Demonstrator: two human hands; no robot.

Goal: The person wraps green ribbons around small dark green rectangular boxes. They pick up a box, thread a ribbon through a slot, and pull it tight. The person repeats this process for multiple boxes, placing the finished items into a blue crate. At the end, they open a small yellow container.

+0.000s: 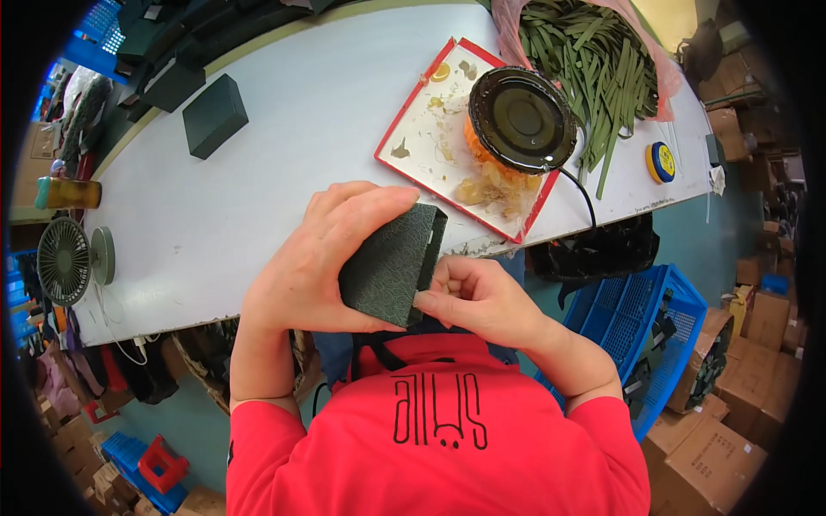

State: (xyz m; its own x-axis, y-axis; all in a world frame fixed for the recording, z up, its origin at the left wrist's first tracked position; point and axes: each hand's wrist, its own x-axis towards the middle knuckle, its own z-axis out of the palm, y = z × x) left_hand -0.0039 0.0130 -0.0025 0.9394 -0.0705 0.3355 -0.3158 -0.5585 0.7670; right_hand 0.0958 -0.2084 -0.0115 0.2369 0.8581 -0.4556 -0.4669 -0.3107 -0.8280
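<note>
Dark green box [385,268] sits at the centre of the frame, held above the near edge of the bench [284,129]. The left hand [323,249] is clamped across it, thumb along the lower edge, fingers over the upper one. The right hand [469,292] curls at the box's open right side; whether its fingertips pinch anything, I cannot tell. The box looks light and stiff, its patterned covering probably not slippery, though the thin walls by the opening could dent; opposite outer edges seem the safest hold. Beyond, at upper centre, a red-rimmed tray [422,142] carries a round dark pot [516,165]; green ribbons [594,82] lie heaped at upper right.
</note>
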